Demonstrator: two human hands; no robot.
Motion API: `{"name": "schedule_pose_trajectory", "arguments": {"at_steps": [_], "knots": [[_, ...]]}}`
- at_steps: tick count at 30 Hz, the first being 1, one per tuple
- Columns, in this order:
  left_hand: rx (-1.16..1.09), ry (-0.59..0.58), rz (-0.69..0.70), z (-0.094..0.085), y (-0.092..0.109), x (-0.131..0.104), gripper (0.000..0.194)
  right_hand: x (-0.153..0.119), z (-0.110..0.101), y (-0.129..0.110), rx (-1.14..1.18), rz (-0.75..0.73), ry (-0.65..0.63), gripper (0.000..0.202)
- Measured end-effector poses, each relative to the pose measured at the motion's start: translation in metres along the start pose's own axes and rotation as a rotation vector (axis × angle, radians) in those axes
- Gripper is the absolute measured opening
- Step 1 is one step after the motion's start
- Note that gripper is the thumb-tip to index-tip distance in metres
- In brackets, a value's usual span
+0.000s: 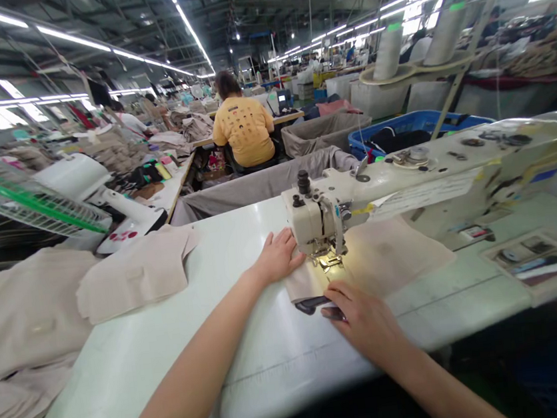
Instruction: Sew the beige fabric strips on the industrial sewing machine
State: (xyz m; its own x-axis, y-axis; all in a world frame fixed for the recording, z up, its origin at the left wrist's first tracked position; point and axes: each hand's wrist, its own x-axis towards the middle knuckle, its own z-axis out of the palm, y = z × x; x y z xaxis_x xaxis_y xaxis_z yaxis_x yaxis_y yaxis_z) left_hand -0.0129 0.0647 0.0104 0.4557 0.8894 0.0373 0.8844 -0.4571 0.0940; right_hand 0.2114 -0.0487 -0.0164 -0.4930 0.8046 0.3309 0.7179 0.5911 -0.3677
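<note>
A beige fabric panel (pixel 394 256) lies under the presser foot (pixel 331 262) of a white sewing machine (pixel 310 222), lit by its lamp. My left hand (pixel 277 257) rests flat with fingers stretched out, at the panel's left edge beside the machine head. At the near edge of the fabric, my right hand (pixel 364 316) has its fingers curled in front of the foot. Held in those fingers is a small dark metallic tool (pixel 332 313), partly hidden; its kind is unclear. A dark rounded piece (pixel 310 306) shows beside it, below the fabric edge.
Beige fabric pieces (pixel 132 276) lie stacked at the left, near a white fan (pixel 74 178) with a green rim. A tray of small items (pixel 540 256) sits at the right. Beyond the table are a grey cloth bin (pixel 256 188) and a seated person in yellow (pixel 243 129).
</note>
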Motion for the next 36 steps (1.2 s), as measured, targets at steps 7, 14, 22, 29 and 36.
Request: {"name": "schedule_pose_trajectory", "arguments": {"at_steps": [7, 14, 22, 29, 36], "knots": [[0.007, 0.035, 0.015, 0.001, 0.0, 0.001, 0.03, 0.004, 0.002, 0.001, -0.019, -0.01, 0.015, 0.011], [0.03, 0.036, -0.017, 0.003, 0.002, 0.0, 0.03, 0.006, 0.002, 0.005, 0.004, -0.03, -0.009, 0.009], [0.034, 0.019, -0.04, 0.004, 0.004, 0.001, 0.032, 0.006, 0.005, 0.009, 0.019, -0.068, 0.04, 0.007], [0.013, 0.055, -0.058, 0.005, 0.006, -0.001, 0.034, 0.008, 0.004, 0.01, 0.01, -0.076, 0.025, 0.009], [-0.001, 0.062, -0.05, 0.008, 0.003, 0.001, 0.034, 0.007, 0.006, 0.01, 0.035, -0.064, 0.034, 0.01]]}}
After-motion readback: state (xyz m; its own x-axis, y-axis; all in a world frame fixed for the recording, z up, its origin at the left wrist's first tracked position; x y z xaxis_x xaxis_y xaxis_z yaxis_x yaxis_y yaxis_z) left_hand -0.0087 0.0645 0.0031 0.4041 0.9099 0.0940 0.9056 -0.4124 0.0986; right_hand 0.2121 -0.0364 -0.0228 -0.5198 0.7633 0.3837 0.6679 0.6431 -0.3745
